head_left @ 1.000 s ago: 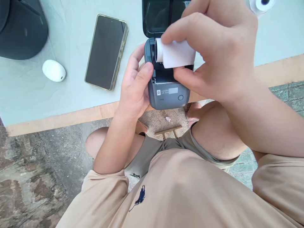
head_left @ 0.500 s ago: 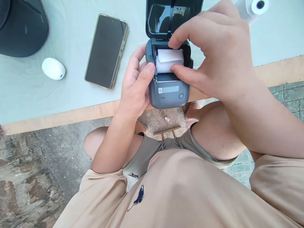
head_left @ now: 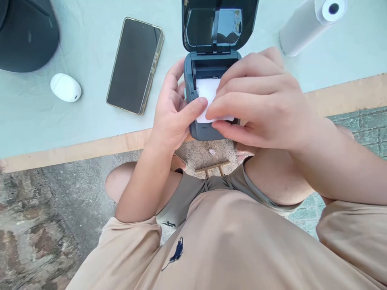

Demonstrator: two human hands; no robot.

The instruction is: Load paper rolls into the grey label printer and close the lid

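Note:
A small dark blue-grey thermal printer has its lid raised. My left hand is closed round the printer's left side, its thumb lying on the edge of the white paper. That paper belongs to the roll in the bay and now extends down over the printer's front, covering most of the panel there. My right hand is closed on the paper's lower right part, fingers bent and thumb below. It hides the right half of the bay.
On the pale cloth, a phone and a white oval case lie to the left. A dark rounded object stands at the far left. A white paper roll lies at the upper right. The table's wooden edge runs in front of me.
My right hand has moved down and toward the printer's front, bringing the roll's paper end out over the front panel. The left hand keeps its hold, and the printer has tilted slightly.

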